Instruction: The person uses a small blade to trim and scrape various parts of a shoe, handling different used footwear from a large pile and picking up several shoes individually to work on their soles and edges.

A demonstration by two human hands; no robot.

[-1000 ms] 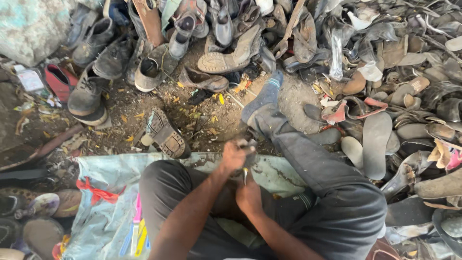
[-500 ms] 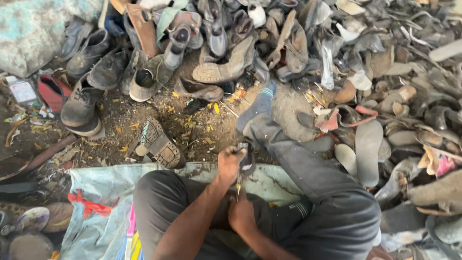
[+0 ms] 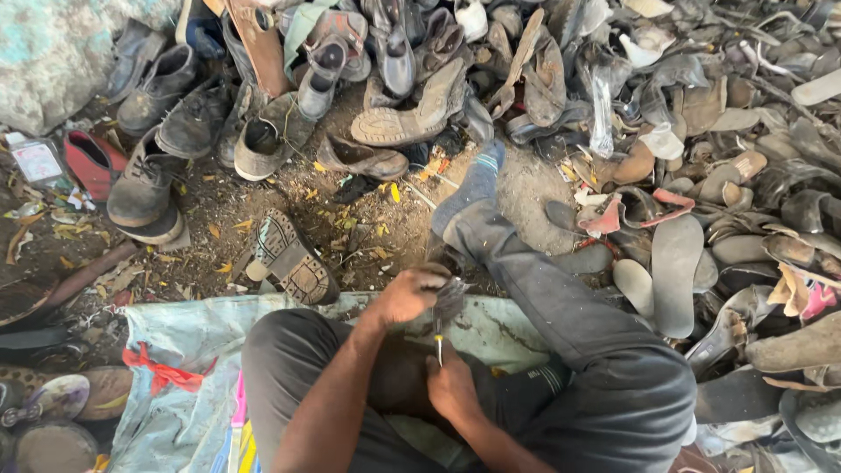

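Left hand [image 3: 410, 293] clenched around dark, scuffed shoe piece [image 3: 449, 298]. Right hand [image 3: 451, 385] gripping thin metal tool [image 3: 438, 337], tip touching it. Above pale blue woven sack [image 3: 188, 333].

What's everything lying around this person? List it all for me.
Worn shoes and boots: many, grey, brown and black, heaped along the top.
Single shoe, sole up: one, dark with pale tread, on the dirt ahead of the left knee.
Red shoe: one, far left.
Loose soles and sandals: many, grey and tan, piled on the right.
Sheet: one, pale blue with a red strip, under the person.
Small dark piece: one, at the left hand.
Thin tool: one, yellowish tip, upright between the hands.
Legs: dark trousers, one stretched out in a blue-grey sock.
Left hand: on the dark piece.
Right hand: on the tool.
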